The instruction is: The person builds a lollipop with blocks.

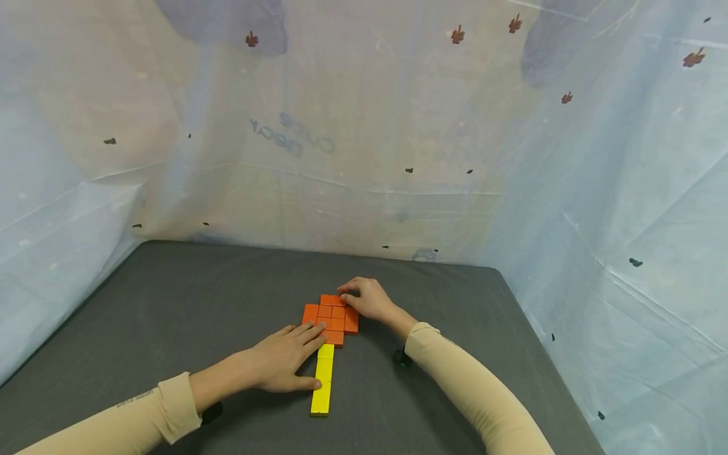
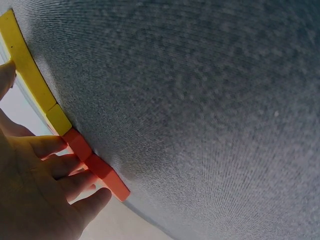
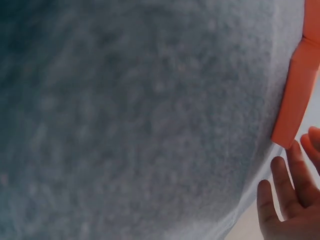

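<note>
Orange blocks [image 1: 338, 324] lie flat and close together in a cross-like patch, small squares in the middle and larger blocks around them. From the near side, a yellow strip of blocks [image 1: 322, 395] runs toward me, with a seam near its far end. My left hand [image 1: 284, 359] spreads over the left side, fingertips on the near orange blocks and thumb at the yellow strip's left edge. At the far right corner, my right hand [image 1: 371, 299] touches the orange blocks with loosely bent fingers. In the right wrist view, its fingertips meet the end of an orange block [image 3: 296, 102].
A dark grey cloth-covered table [image 1: 227, 278] carries the blocks. Pale translucent sheeting [image 1: 352, 126] with small leaf marks hangs behind the table and along both sides.
</note>
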Available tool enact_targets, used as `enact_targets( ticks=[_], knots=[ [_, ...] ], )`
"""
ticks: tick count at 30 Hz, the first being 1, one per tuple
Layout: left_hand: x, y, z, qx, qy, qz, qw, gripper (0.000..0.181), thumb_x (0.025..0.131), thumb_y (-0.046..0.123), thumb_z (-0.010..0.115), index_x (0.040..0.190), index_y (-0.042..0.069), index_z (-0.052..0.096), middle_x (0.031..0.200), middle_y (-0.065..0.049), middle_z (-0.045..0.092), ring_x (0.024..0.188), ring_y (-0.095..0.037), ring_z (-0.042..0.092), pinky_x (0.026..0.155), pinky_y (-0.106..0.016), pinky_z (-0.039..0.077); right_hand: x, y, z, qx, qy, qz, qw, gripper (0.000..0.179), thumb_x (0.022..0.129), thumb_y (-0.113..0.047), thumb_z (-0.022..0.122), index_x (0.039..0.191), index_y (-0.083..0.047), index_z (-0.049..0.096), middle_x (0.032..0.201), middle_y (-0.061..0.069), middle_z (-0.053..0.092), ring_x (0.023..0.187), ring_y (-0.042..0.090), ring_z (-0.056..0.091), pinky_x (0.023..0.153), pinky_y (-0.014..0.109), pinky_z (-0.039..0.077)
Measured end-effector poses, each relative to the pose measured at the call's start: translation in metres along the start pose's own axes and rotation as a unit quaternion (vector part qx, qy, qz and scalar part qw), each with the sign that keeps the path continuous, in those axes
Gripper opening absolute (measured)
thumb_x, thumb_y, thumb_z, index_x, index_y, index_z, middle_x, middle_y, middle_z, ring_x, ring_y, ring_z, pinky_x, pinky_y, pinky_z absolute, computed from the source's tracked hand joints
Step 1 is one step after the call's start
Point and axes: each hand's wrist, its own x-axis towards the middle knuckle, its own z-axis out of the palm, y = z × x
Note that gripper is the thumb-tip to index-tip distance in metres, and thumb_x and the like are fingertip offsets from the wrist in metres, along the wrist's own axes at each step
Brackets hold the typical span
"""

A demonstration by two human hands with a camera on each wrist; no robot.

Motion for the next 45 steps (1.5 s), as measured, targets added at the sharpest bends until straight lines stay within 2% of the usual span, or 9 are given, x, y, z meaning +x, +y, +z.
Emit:
enact_targets(
  ticks=[5, 19, 36, 40, 45],
  knots=[
    [0.000, -0.001, 0.002, -0.001, 0.001, 0.004, 1.0000, 0.093, 0.084, 0.077, 0.042, 0.152, 0.015, 0.029, 0.160, -0.006, 0.019, 0.146, -0.030, 0.022, 0.112, -0.057, 0.027, 0.001, 0.001, 0.004, -0.021, -0.010, 0.009, 0.9997, 0.027, 0.096, -0.025, 0.059, 0.120, -0.018, 0.069, 0.115, -0.001, 0.067, 0.107, 0.017, 0.062, 0.094, 0.036, 0.051],
    [0.003, -0.001, 0.003, 0.001, 0.003, 0.005, 1.0000, 0.093, 0.084, 0.077, 0.042, 0.152, 0.015, 0.030, 0.160, -0.006, 0.021, 0.146, -0.029, 0.023, 0.112, -0.056, 0.027, -0.001, 0.001, 0.003, -0.019, -0.011, 0.006, 0.9997, 0.025, 0.096, -0.025, 0.060, 0.118, -0.020, 0.070, 0.112, -0.001, 0.066, 0.103, 0.017, 0.062, 0.090, 0.035, 0.051],
    [0.004, 0.001, 0.001, 0.004, 0.006, 0.006, 1.0000, 0.093, 0.083, 0.078, 0.043, 0.151, 0.016, 0.032, 0.160, -0.006, 0.022, 0.145, -0.030, 0.025, 0.113, -0.057, 0.024, -0.005, 0.002, 0.003, -0.014, -0.018, 0.019, 0.9995, 0.028, 0.096, -0.026, 0.059, 0.123, -0.020, 0.067, 0.118, 0.000, 0.064, 0.109, 0.019, 0.060, 0.094, 0.037, 0.050],
    [0.006, 0.000, 0.003, 0.008, 0.005, 0.005, 0.9999, 0.094, 0.082, 0.079, 0.041, 0.151, 0.016, 0.031, 0.160, -0.006, 0.020, 0.145, -0.030, 0.025, 0.114, -0.058, 0.021, -0.005, 0.002, 0.000, -0.005, -0.012, 0.013, 0.9998, 0.034, 0.096, -0.027, 0.059, 0.128, -0.016, 0.063, 0.123, 0.002, 0.062, 0.114, 0.021, 0.058, 0.097, 0.039, 0.049],
    [0.009, -0.002, 0.004, 0.029, 0.015, 0.006, 0.9995, 0.094, 0.082, 0.080, 0.039, 0.151, 0.017, 0.033, 0.160, -0.006, 0.019, 0.145, -0.030, 0.025, 0.114, -0.058, 0.020, -0.008, 0.000, -0.011, 0.017, 0.009, 0.012, 0.9998, 0.037, 0.096, -0.027, 0.059, 0.131, -0.014, 0.060, 0.127, 0.003, 0.059, 0.114, 0.022, 0.058, 0.094, 0.040, 0.051]
  ],
)
